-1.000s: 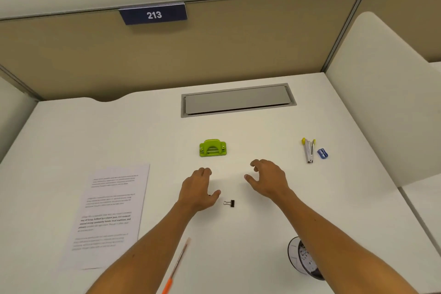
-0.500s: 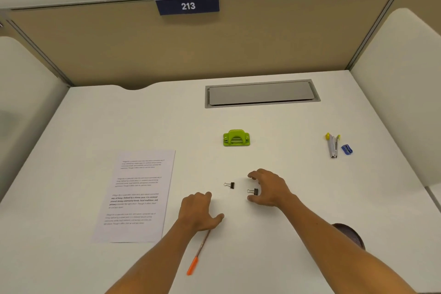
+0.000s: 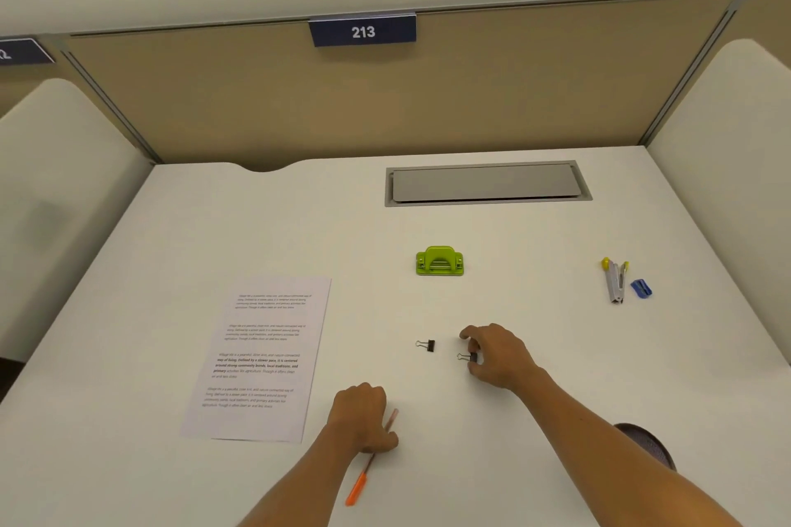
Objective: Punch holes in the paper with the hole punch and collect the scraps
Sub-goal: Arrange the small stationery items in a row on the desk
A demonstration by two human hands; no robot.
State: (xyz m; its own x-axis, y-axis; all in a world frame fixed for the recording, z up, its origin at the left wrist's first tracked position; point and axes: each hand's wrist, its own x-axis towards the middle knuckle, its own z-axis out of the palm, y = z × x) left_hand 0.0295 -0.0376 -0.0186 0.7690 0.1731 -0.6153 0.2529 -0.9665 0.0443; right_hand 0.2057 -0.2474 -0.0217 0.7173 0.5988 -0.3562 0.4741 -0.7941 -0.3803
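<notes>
A green hole punch (image 3: 439,261) sits mid-desk, beyond both hands and apart from them. The printed paper sheet (image 3: 261,359) lies flat to the left, untouched. My right hand (image 3: 498,357) is below and right of the punch, thumb and fingers curled around a small black binder clip (image 3: 468,356) that rests on the desk. My left hand (image 3: 364,417) lies knuckles-up nearer to me, fingers curled over an orange-capped pen (image 3: 359,483) that runs under the palm. No paper scraps are visible.
A second binder clip (image 3: 426,344) lies just left of the right hand. A stapler (image 3: 615,280) and a blue sharpener (image 3: 640,288) are at the right. A dark round object (image 3: 648,445) shows behind my right forearm. A grey hatch (image 3: 486,183) is set in the desk's far side.
My left hand drew back toward me onto the pen. My right hand closed around a second binder clip that now shows at its fingertips. The view shifted left.
</notes>
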